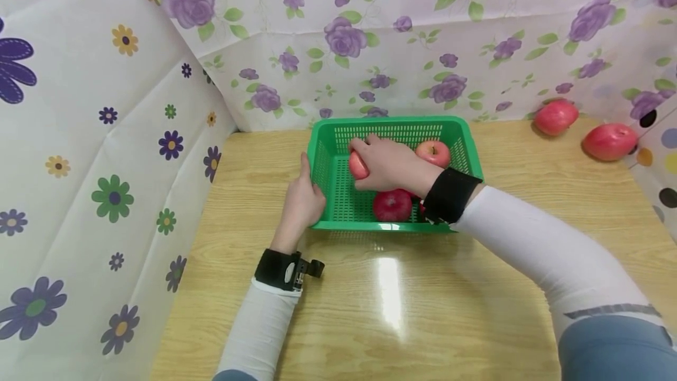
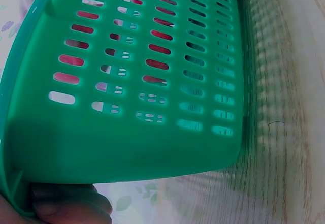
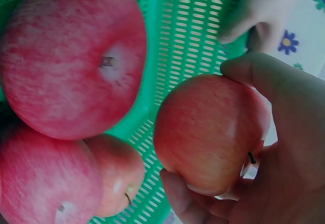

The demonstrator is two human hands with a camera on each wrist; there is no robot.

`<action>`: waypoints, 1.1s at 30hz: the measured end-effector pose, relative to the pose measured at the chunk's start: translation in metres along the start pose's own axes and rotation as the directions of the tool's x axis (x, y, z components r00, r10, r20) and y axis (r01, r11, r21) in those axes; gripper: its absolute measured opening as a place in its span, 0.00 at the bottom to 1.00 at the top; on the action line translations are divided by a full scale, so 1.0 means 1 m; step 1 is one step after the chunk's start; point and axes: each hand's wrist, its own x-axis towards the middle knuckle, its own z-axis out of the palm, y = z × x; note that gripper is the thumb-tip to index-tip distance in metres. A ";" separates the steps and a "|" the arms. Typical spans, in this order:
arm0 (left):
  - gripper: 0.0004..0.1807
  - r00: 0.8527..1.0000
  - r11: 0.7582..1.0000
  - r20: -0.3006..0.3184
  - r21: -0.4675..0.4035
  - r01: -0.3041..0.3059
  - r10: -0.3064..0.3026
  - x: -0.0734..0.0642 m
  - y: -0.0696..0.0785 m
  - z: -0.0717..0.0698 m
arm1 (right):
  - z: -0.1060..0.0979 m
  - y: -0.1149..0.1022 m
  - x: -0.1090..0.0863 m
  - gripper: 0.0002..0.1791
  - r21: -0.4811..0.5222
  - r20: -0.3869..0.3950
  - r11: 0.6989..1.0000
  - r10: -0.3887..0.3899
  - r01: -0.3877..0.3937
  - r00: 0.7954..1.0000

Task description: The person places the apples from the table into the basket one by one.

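While the right hand (image 1: pixel 385 163) holds a red apple (image 1: pixel 358 166) within the green basket (image 1: pixel 349 226) and the left hand (image 1: pixel 304 201) grips the basket's left end, we judge that a slack grip on smooth skin could let the fruit drop and bruise the neighbouring apples (image 1: pixel 392 206)

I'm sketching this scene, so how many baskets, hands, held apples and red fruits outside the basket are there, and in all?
Green basket: 1
Hands: 2 (left hand, right hand)
Held apple: 1
Red fruits outside the basket: 2
Total: 6
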 end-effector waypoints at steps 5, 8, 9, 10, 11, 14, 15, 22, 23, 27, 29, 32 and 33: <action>0.47 1.000 1.000 -0.007 0.011 -0.017 0.017 0.001 -0.001 0.000 | 0.013 0.001 0.008 0.40 -0.097 0.064 0.994 -0.042 0.048 0.997; 0.46 1.000 1.000 -0.009 0.012 -0.021 0.022 0.001 -0.002 0.000 | 0.017 0.001 0.011 0.40 -0.113 0.093 0.992 -0.050 0.061 0.994; 0.47 1.000 1.000 -0.008 0.011 -0.021 0.021 0.002 -0.002 0.001 | 0.018 0.001 0.012 0.40 -0.116 0.099 0.991 -0.054 0.065 0.994; 0.47 1.000 1.000 -0.007 0.011 -0.020 0.020 0.002 -0.002 0.001 | 0.018 0.001 0.013 0.39 -0.120 0.104 0.990 -0.057 0.070 0.993; 0.47 1.000 1.000 -0.008 0.010 -0.019 0.019 0.002 -0.002 0.001 | 0.018 0.000 0.013 0.39 -0.124 0.110 0.990 -0.060 0.074 0.992; 0.47 1.000 1.000 -0.010 0.007 -0.020 0.020 0.002 -0.003 0.001 | 0.018 -0.001 0.015 0.38 -0.144 0.138 0.986 -0.061 0.081 0.988; 0.47 1.000 1.000 -0.009 0.009 -0.021 0.021 0.002 -0.003 0.001 | 0.018 -0.001 0.016 0.38 -0.151 0.147 0.985 -0.060 0.082 0.987; 0.47 1.000 0.999 -0.007 0.018 -0.029 0.029 0.001 -0.003 0.000 | 0.021 -0.002 0.022 0.40 -0.170 0.195 0.983 -0.041 0.075 0.980; 0.46 1.000 0.999 -0.006 0.019 -0.028 0.029 0.001 -0.002 0.000 | 0.022 -0.003 0.023 0.40 -0.170 0.201 0.982 -0.043 0.078 0.979; 0.46 1.000 0.999 -0.007 0.024 -0.031 0.031 0.001 -0.002 0.000 | 0.028 -0.003 0.025 0.41 -0.171 0.213 0.981 -0.058 0.095 0.975; 0.46 0.999 0.999 -0.008 0.022 -0.031 0.031 0.001 -0.001 -0.001 | 0.031 -0.004 0.026 0.41 -0.169 0.221 0.981 -0.061 0.100 0.973; 0.46 0.999 0.999 -0.011 0.017 -0.031 0.031 0.001 -0.001 -0.001 | 0.035 -0.005 0.027 0.40 -0.180 0.232 0.979 -0.056 0.099 0.971; 0.46 1.000 0.999 -0.010 0.015 -0.029 0.030 0.001 -0.001 -0.001 | 0.036 -0.005 0.027 0.40 -0.185 0.236 0.978 -0.055 0.101 0.970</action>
